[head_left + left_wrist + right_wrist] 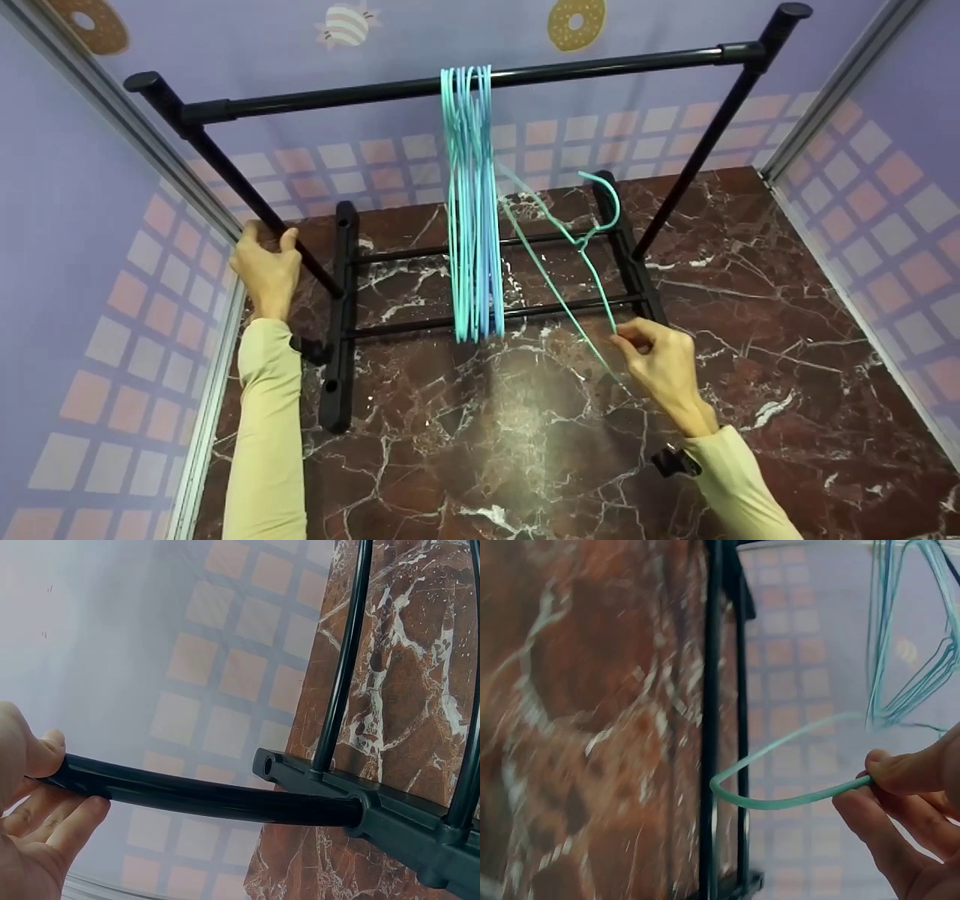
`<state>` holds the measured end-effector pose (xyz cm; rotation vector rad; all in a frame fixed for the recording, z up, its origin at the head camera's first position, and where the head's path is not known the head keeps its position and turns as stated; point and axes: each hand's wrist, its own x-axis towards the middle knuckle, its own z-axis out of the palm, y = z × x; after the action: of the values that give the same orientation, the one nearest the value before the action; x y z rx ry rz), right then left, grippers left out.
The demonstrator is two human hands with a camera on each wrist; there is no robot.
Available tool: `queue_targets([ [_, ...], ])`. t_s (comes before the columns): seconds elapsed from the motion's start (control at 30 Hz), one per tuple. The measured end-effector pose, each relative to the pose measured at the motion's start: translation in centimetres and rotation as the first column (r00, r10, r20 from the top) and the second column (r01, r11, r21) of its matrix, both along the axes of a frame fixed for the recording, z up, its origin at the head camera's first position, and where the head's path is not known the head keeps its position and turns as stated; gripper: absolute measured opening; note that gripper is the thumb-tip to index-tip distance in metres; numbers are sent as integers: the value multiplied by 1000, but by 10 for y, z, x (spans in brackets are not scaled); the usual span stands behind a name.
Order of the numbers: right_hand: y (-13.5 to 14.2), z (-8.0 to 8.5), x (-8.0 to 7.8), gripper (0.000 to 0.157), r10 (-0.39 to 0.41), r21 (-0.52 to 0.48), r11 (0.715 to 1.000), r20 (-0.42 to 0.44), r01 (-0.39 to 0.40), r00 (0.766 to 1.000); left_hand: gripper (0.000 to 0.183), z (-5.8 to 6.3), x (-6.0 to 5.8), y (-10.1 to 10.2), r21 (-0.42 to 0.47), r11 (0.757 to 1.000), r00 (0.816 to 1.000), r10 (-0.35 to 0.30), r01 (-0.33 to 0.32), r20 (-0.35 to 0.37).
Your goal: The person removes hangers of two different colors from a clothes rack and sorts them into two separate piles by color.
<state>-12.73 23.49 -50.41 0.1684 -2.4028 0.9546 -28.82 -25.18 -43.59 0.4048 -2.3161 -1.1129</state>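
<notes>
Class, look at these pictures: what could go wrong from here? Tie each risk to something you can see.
1. The single hanger might snag the hanging bunch, since its far end meets or overlaps them in the head view.
2. The right hand pinches that hanger at one side only, so it could twist or slip.
3. The left hand grips the rack's upright; a hard pull might shift the rack.

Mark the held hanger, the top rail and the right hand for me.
Held hanger (pixel 581 242): head view, on the neck below its hook.
Top rail (pixel 547 72): head view, on a bare stretch near its middle.
Right hand (pixel 665 366): head view, on the back of the hand.
</notes>
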Motion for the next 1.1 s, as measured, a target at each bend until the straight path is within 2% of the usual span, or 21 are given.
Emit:
queue_targets([
  [0.13,13,-6,5,11,-21,63,998,25,19,999,26,0,1,0,-1,1000,1000,13,-12,12],
  [0.33,20,-12,10,10,-17,108,994,55,11,998,25,-1,1,0,2,1000,1000,24,-24,17],
  [0.43,22,-13,12,11,-10,122,993,99,-2,995,24,-1,1,1,5,1000,1000,28,-28,14],
  [0.57,23,-16,15,13,27,124,991,197,-52,980,24,0,0,2,5,1000,1000,26,-26,-3],
  [0.77,21,-30,20,11,103,154,975,322,-160,941,24,0,-1,4,19,1000,1000,15,-15,26],
  [0.93,16,-43,24,12,126,205,956,353,-209,927,24,0,0,4,7,1000,1000,15,-15,20],
  [1.1,11,-54,27,15,141,237,944,341,-229,930,22,-2,0,2,16,1000,1000,25,-25,2],
])
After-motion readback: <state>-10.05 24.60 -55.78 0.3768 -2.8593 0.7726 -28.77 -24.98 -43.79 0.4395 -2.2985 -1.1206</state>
